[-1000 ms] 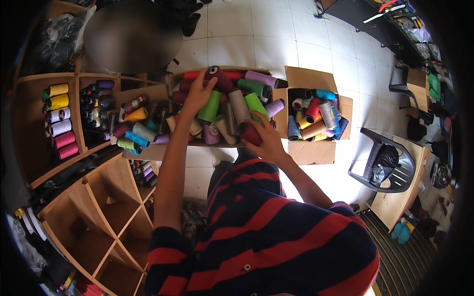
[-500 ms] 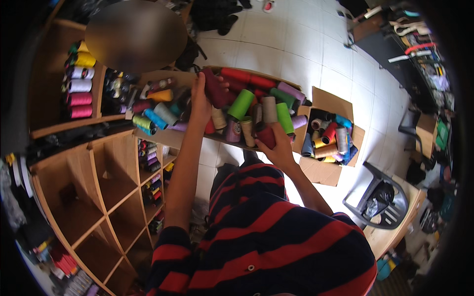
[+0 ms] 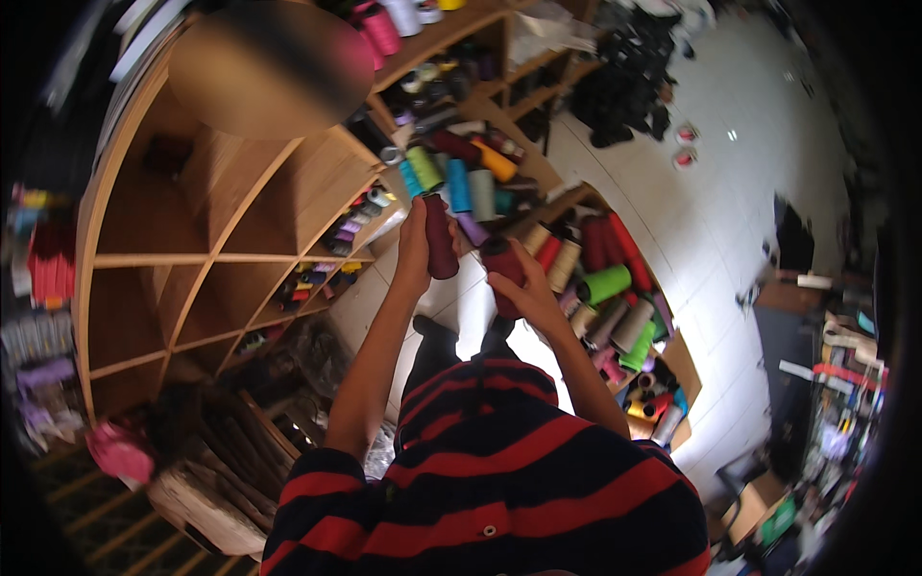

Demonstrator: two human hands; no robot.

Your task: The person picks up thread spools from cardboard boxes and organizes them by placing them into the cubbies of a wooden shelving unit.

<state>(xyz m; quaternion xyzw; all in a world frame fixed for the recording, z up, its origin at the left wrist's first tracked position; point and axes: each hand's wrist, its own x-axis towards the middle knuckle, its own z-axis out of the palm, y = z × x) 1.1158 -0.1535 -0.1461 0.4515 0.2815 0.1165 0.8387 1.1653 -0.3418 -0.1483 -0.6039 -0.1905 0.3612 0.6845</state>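
Note:
My left hand [image 3: 415, 252] is closed around a dark maroon thread spool [image 3: 441, 240], held upright in front of me. Close to its right, my right hand [image 3: 530, 285] grips a second maroon thread spool [image 3: 500, 259], a darker one. The two spools are apart, with a strip of bright floor between them. Just right of my right hand, a box of loose thread spools [image 3: 605, 284] holds green, red, beige and grey ones. Beyond my left hand lie more spools in blue, lime, grey and orange, among them a blue spool [image 3: 458, 186].
A wooden cubbyhole shelf [image 3: 216, 257] stands on my left, with small spools in some of its right-hand compartments. Pink and white spools sit on a shelf [image 3: 451, 34] at the top. A cardboard box [image 3: 680, 370] of spools is at the right. Black bags [image 3: 629, 77] lie on the tiled floor.
My view has turned left toward the cubbyhole shelf. Both hands have drawn away from the box of spools, each with a maroon spool, and are now closer together.

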